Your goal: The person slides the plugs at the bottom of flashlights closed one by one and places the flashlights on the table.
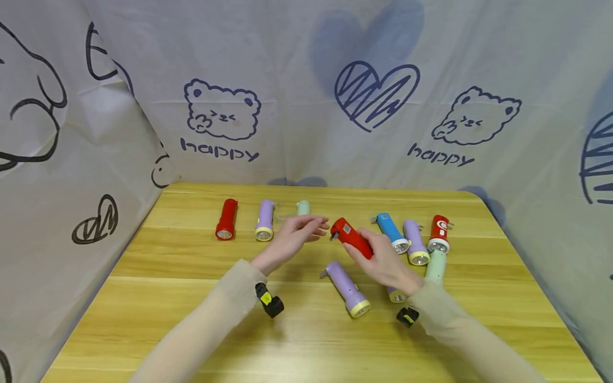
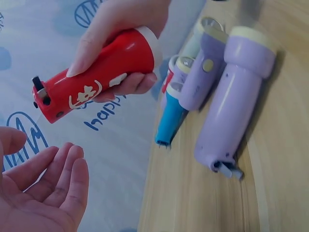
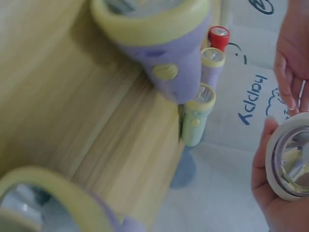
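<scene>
My right hand (image 1: pixel 384 261) grips a red flashlight (image 1: pixel 353 239) with a white head and holds it above the table. A fold-out plug (image 2: pixel 41 90) sticks out of its tail end, which points toward my left hand (image 1: pixel 296 237). That left hand holds nothing; its fingers are extended and loosely bent, just short of the plug. In the left wrist view a pale flower-like mark and a white switch show on the red body. Below the hands lies a purple flashlight (image 1: pixel 346 287) with a yellow head, its plug folded out.
At the back left lie a red flashlight (image 1: pixel 227 219), a purple one (image 1: pixel 265 220) and a pale green one (image 1: pixel 303 207). On the right are a blue flashlight (image 1: pixel 390 230), a purple one (image 1: pixel 414 240), a red-and-white one (image 1: pixel 439 232) and a green one (image 1: pixel 436 267). Printed curtains surround the wooden table (image 1: pixel 167 298).
</scene>
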The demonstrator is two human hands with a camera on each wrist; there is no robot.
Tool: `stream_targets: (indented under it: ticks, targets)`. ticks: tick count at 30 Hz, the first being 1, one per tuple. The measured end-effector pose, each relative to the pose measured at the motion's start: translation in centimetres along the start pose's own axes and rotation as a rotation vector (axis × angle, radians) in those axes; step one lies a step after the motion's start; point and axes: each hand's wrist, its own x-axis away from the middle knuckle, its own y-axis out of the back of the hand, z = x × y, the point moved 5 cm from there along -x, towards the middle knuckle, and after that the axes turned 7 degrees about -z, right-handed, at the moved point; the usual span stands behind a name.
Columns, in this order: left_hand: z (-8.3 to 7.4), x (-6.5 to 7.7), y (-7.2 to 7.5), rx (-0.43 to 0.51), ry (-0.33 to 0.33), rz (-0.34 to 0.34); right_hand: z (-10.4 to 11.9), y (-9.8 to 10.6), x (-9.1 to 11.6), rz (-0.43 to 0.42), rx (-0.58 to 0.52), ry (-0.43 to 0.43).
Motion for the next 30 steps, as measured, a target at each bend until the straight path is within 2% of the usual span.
stream_targets:
  ticks: [7, 16, 22, 25, 30]
  targets:
    - [-0.4, 0.3, -0.9, 0.069, 0.035, 0.063, 0.3, 0.2, 0.4, -0.038, 0.073, 0.139]
    - [-0.3, 0.9, -1.7, 0.127, 0.039, 0.128, 0.3, 0.3, 0.5, -0.099, 0.138, 0.273]
    - [-0.3, 0.9, -2.0, 0.152, 0.037, 0.137, 0.1, 0.4, 0.5, -0.131, 0.170, 0.330]
    - [-0.1, 0.9, -2.1, 0.177, 0.064, 0.129, 0.1, 0.4, 0.4, -0.145, 0.177, 0.355]
    - [0.3, 0.9, -2.2, 0.273, 0.118, 0.127, 0.1, 0.3, 0.4, -0.170, 0.169, 0.388]
